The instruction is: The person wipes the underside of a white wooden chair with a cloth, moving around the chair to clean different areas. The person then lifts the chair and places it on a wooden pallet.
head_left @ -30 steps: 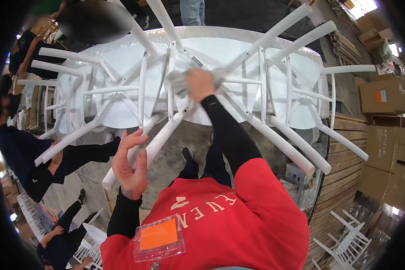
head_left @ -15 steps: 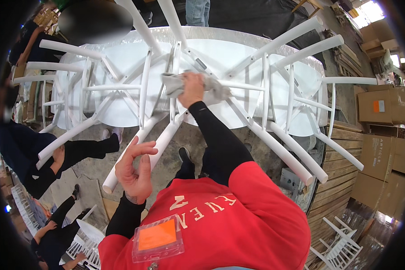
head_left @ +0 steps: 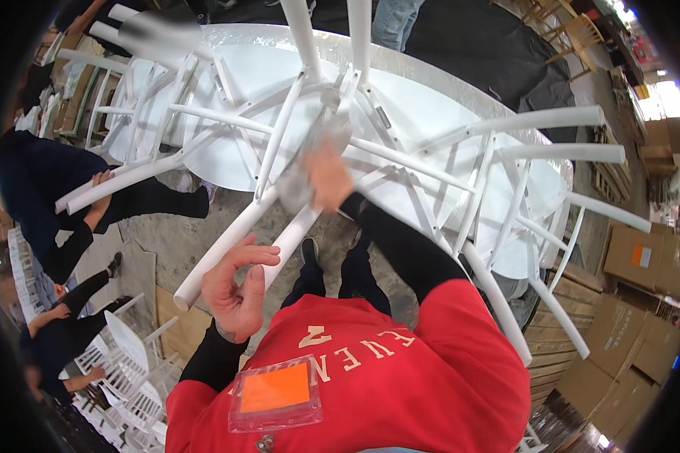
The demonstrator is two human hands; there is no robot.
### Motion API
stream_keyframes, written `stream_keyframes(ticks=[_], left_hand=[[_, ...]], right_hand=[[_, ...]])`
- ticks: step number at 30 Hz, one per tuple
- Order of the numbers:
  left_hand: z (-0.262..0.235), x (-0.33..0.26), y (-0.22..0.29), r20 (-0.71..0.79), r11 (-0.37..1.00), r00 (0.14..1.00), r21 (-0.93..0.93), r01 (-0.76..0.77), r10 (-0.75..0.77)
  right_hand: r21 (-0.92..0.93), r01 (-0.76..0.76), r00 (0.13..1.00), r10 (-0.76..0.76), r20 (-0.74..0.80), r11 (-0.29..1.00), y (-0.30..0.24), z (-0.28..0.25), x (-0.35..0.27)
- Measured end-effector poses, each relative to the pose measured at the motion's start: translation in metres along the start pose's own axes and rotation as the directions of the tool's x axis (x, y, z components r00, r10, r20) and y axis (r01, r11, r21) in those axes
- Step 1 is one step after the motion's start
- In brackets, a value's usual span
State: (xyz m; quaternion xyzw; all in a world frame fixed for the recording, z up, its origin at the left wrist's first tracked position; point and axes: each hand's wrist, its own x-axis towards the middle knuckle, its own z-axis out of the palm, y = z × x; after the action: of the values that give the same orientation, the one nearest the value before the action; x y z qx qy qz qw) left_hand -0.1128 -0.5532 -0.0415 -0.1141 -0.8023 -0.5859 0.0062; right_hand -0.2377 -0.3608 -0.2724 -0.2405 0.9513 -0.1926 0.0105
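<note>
My right hand (head_left: 329,180), smeared by motion, presses a grey cloth (head_left: 294,183) against the white legs of an upturned chair frame, where two long legs meet its crossed braces. One of these legs (head_left: 227,248) slopes down toward me. Beside its lower end hovers my left hand (head_left: 238,296), fingers loosely bent and thumb apart, holding nothing. White rounded panels (head_left: 230,162) lie beneath the frames. Further white upturned legs (head_left: 540,121) spread to the right.
Clear plastic wrap (head_left: 461,72) edges the table at the far side. At left, a person in dark clothes (head_left: 53,177) grips another white leg. Cardboard boxes (head_left: 608,340) are stacked at right. White chairs (head_left: 132,355) stand at lower left, near another person.
My right hand and the cloth have moved from the crossbar toward me, down to the sloping legs. The view has shifted; my left hand keeps nearly the same pose.
</note>
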Motion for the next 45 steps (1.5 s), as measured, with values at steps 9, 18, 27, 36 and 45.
stream_keyframes(ticks=[9, 18, 27, 36, 45], left_hand=[[-0.002, 0.002, 0.004, -0.013, 0.998, 1.000, 0.060, 0.003, -0.002], [0.005, -0.008, 0.001, -0.150, 0.994, 0.983, -0.045, 0.099, -0.104], [0.005, -0.004, 0.006, -0.058, 0.993, 0.993, -0.045, 0.105, -0.108], [0.000, -0.003, 0.004, 0.102, 0.997, 0.994, -0.054, 0.049, -0.043], [-0.005, 0.003, 0.003, 0.255, 0.995, 0.965, -0.087, -0.044, 0.065]], right_hand=[[-0.330, 0.109, 0.994, -0.097, 0.051, 0.938, 0.082, -0.053, 0.071], [-0.060, 0.015, 1.000, -0.014, 0.026, 0.998, 0.001, -0.015, 0.000], [0.171, 0.301, 0.901, -0.221, -0.374, 0.938, -0.003, 0.016, -0.073], [-0.001, -0.083, 0.944, 0.078, -0.319, 0.997, 0.046, 0.052, -0.110], [0.245, -0.577, 0.587, 0.604, -0.539, 0.779, 0.120, 0.038, -0.117]])
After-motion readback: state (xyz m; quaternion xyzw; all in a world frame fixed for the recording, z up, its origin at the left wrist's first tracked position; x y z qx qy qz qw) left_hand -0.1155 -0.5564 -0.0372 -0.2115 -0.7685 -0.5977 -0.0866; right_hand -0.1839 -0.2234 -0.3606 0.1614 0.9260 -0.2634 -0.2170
